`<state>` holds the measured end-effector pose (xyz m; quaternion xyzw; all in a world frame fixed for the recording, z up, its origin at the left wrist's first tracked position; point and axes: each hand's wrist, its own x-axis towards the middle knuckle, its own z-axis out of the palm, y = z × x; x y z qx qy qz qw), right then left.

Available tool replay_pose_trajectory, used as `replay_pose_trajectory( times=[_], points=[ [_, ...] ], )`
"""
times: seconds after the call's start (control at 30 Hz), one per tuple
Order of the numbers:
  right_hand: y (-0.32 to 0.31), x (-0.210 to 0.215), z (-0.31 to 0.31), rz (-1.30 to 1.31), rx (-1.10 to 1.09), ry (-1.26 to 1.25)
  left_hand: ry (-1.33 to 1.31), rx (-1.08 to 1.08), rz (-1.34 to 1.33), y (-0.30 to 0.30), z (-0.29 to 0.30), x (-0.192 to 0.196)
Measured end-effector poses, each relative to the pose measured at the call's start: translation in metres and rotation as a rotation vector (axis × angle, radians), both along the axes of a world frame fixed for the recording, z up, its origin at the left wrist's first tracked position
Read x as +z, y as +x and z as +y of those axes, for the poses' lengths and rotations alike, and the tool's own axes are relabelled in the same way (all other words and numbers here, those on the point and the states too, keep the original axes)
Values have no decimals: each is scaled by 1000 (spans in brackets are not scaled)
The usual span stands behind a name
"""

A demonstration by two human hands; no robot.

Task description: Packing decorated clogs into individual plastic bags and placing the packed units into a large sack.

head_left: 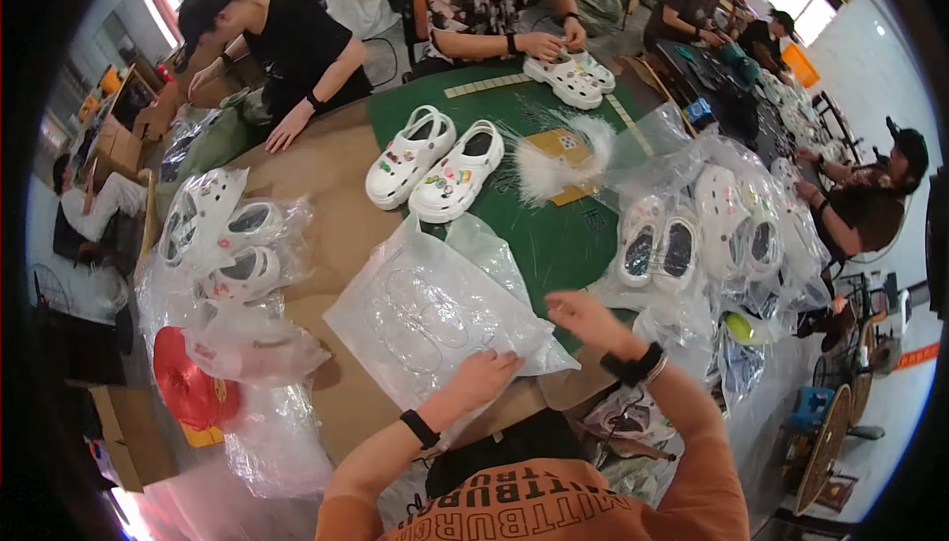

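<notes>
A clear plastic bag [395, 304] with printed outlines lies flat in front of me on the brown board. My left hand [484, 378] is on its near edge, fingers together and closed on the plastic. Close to the bag's right corner, my right hand [590, 324] is raised with its fingers curled; motion blurs them, and I cannot make out anything in them. Beyond the bag stand two white clogs with colourful charms, a left one [403, 170] and a right one [450, 185], side by side, their toes toward me.
Bagged white clogs are piled at the right [677, 254] and left [198, 220]. A red roll [193, 378] sits at the left edge. White fibres [559, 161] lie on the green mat [554, 245]. Across the table, a person handles another clog pair [568, 77]; others work nearby.
</notes>
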<state>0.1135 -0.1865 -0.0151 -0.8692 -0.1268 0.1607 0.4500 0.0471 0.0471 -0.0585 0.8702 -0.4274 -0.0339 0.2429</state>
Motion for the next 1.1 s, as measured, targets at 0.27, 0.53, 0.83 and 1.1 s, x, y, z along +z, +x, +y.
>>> replay_pose_trajectory(
  times=[0.27,0.53,0.83,1.1],
  points=[
    [112,-6,-156,286,-746,375,47,-201,22,-18,-70,-12],
    [177,-26,-211,328,-820,370,464,-121,298,-17,-88,-66],
    [197,-57,-232,404,-840,311,276,22,452,7,-102,-17],
    [145,33,-155,3,-576,383,-236,305,332,67,-82,19]
  ],
)
